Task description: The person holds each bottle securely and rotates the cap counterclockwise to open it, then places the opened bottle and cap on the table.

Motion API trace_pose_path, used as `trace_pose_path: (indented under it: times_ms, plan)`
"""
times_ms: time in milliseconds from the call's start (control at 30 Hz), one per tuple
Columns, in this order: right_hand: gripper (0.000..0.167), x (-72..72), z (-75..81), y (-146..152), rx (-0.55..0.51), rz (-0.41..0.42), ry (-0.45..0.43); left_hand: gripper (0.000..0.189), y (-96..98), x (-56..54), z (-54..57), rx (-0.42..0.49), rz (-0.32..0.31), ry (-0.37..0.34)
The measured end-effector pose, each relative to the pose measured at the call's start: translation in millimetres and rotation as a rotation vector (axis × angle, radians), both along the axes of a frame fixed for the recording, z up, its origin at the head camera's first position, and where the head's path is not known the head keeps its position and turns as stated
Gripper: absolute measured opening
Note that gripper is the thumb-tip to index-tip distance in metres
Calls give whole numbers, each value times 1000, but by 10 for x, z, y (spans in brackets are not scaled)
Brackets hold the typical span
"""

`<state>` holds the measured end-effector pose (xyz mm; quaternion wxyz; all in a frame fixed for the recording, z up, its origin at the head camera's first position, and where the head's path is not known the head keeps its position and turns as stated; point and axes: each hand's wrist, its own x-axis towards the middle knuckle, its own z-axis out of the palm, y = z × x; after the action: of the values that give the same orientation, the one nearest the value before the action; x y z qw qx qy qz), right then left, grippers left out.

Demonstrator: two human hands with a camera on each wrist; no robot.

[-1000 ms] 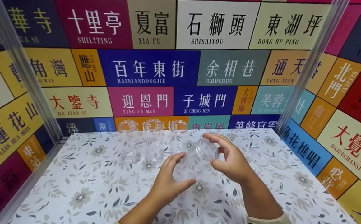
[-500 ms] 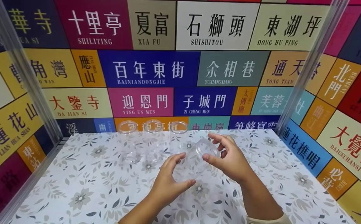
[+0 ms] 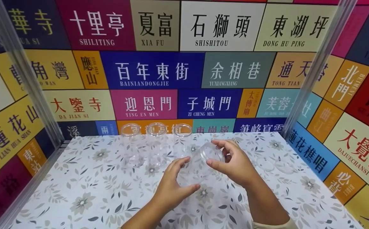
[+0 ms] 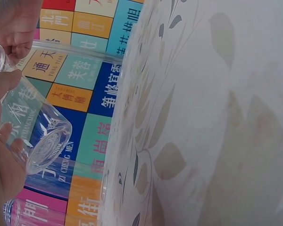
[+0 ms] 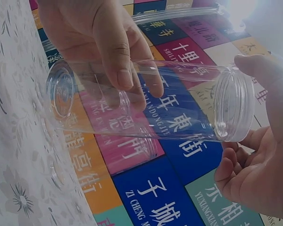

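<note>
A clear plastic jar [image 5: 174, 108] is held tilted above the table in the head view, its mouth toward the upper right. My left hand [image 3: 173, 184] curls round the jar's body, thumb on the near side. At the mouth end, my right hand [image 3: 235, 163] pinches the clear screw lid [image 3: 211, 152] between thumb and fingers. The right wrist view shows the ridged lid on the jar's mouth and the ringed base at the opposite end. In the left wrist view the base points down and right. I see nothing inside the jar.
Three clear jars, a left one [image 3: 131, 146], a middle one [image 3: 157, 144] and a right one [image 3: 182, 143], stand at the table's back. Clear round discs, like lids [image 3: 284, 166], lie to the right. Sign-printed walls enclose the flower-patterned table [image 3: 82, 203] on three sides.
My right thumb has shifted left along the lid's near edge. The right fingers lifted off the far side, then came back onto it. My left hand has kept still round the jar.
</note>
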<state>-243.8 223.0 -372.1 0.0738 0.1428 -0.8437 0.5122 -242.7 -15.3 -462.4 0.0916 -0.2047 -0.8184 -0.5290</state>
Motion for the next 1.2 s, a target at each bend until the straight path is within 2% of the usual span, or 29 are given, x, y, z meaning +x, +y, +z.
trace_pose_path:
  times_ms: [333,667,1033,1200]
  plan:
    - [65,29,12,19,-35,45,56,86,-11,-17,-18,2,-2,-27]
    - [74,36,1,13,-42,105,138,86,-11,-22,-15,-2,-1,-21]
    - [76,18,-8,25,-4,91,90,86,-6,-6,-12,-4,8,-12]
    - [74,0,-4,26,44,26,54,86,-1,-1,-12,-8,9,-15]
